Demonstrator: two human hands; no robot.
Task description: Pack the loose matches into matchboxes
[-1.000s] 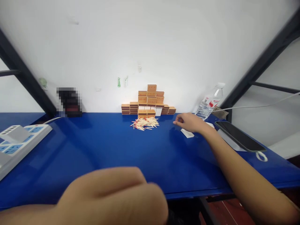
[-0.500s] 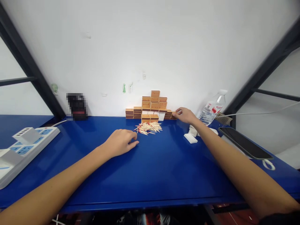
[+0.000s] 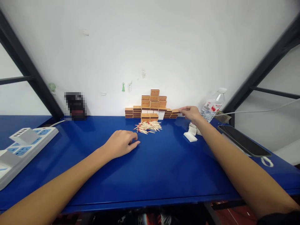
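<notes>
My right hand [image 3: 191, 113] pinches the right end of a matchbox [image 3: 175, 111], which lies slightly askew on top of the low stack at the right end of a matchbox structure [image 3: 154, 103]. The structure stands against the wall, stepped up to a single box at its middle. Before it lies a loose pile of matches [image 3: 149, 127] with red heads. My left hand [image 3: 122, 143] rests on the blue table just left of and nearer than the matches, fingers bent and thumb apart, holding nothing.
White matchbox trays [image 3: 190, 137] lie at the right, near a plastic water bottle [image 3: 212, 105]. A phone [image 3: 243, 140] lies farther right, under a white cable [image 3: 255, 112]. On the left are a power strip [image 3: 30, 148] and a blurred black object [image 3: 76, 106]. Metal frame bars flank the table [image 3: 150, 175].
My right hand has moved a little to the right, and the top matchbox in its fingers now sticks out past the stack. My left hand stays nearly in place.
</notes>
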